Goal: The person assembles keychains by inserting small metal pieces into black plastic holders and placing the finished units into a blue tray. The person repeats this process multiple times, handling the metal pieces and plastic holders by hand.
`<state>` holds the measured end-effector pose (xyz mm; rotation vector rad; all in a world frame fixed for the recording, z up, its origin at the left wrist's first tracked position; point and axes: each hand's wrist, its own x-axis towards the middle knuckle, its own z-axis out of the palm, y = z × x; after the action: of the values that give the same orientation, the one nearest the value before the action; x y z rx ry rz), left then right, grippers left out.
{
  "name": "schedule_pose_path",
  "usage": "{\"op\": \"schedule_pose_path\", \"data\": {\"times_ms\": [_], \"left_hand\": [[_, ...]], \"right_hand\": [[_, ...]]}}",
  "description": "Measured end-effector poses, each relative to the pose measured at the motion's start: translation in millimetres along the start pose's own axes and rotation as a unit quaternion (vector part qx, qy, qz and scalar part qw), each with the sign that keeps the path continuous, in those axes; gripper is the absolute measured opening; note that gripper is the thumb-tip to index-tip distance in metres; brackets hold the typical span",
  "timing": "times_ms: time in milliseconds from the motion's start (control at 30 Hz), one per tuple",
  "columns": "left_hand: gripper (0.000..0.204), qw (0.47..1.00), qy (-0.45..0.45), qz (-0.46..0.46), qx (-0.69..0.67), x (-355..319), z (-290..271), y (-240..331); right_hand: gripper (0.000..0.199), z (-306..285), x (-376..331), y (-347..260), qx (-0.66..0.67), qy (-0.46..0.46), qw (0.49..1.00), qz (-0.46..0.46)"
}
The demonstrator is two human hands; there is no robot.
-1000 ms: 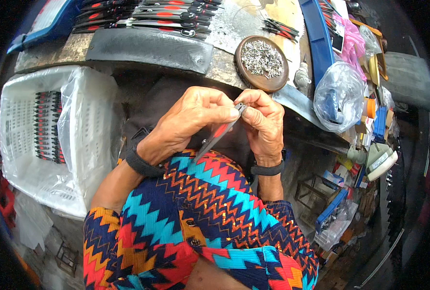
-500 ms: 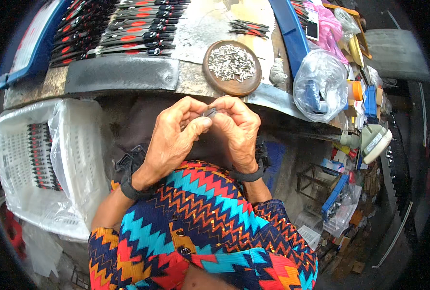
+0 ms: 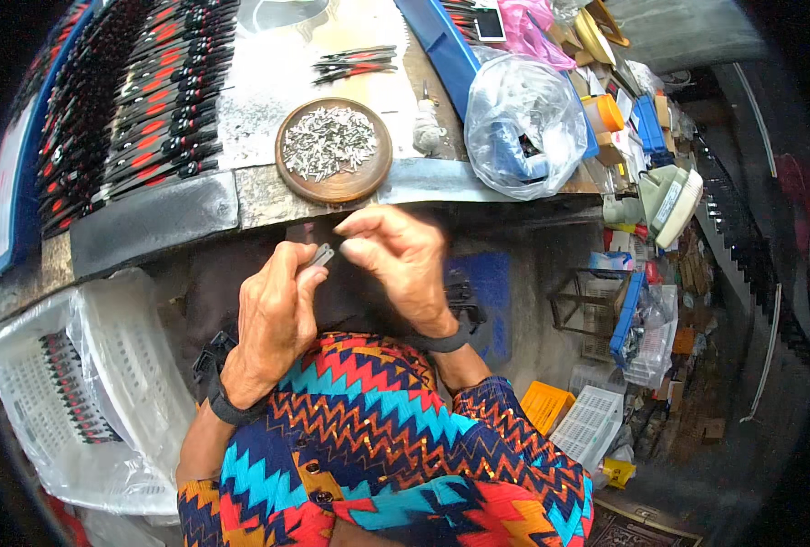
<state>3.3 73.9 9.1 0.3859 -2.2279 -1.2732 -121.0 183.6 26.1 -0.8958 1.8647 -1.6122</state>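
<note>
My left hand [image 3: 279,303] is closed, pinching a small grey metal piece [image 3: 322,256] with a slot-like end between thumb and forefinger. My right hand [image 3: 403,266] is just to the right of it, slightly blurred, with thumb and forefinger tips a little apart; I make out nothing held between them. Both hands are above my lap, just below the bench's near edge. Beyond them, on the bench, stands a round brown wooden dish [image 3: 379,173] heaped with small silvery metal pins [image 3: 330,143].
Rows of black-and-red tools [image 3: 164,100] cover the bench's left; a smaller bunch [image 3: 355,64] lies behind the dish. A clear plastic bag [image 3: 551,100] covers something blue at right. A plastic-lined white crate [image 3: 123,456] stands lower left. Shelves of clutter line the right.
My right hand has come away from the grey metal piece, which stays in my left hand. The view has swung right, so the bench and dish appear farther left.
</note>
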Motion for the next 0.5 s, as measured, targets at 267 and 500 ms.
{"op": "schedule_pose_path", "data": {"times_ms": [267,500], "left_hand": [[0.014,0.999,0.008,0.029,0.046,1,-2,-2],[0.014,0.999,0.011,0.029,0.042,0,-3,-6]], "right_hand": [[0.01,-121,30,-23,-0.261,0.304,0.906,-0.134],[0.02,-195,83,-8,-0.564,0.172,0.808,0.004]]}}
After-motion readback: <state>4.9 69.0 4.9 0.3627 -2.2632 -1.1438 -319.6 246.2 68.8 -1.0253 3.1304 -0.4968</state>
